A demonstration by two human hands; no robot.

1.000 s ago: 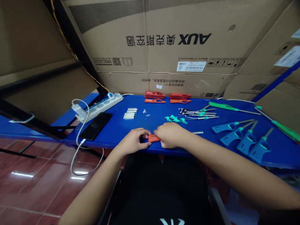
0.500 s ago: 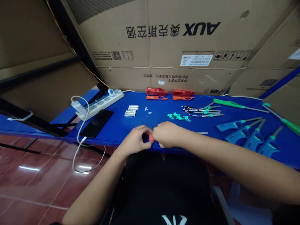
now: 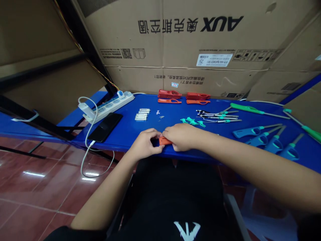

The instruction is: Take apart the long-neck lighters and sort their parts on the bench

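Observation:
Near the front edge of the blue table, my left hand pinches the left end of an orange casing between thumb and fingers. My right hand is closed over the casing's right part and hides it. Beyond my hands lie green plastic pieces, small white parts, tiny metal bits and a group of silvery cylinders. Two stacks of red and orange casings, the left and the right, rest at the back.
On the left are a black phone and a white power strip with cables. Wired metal tubes, blue lighters and a green lighter lie on the right. A large cardboard sheet stands behind the table.
My right hand has shifted slightly right along the orange casing, so more of it shows between my hands. The whole view has shifted a little.

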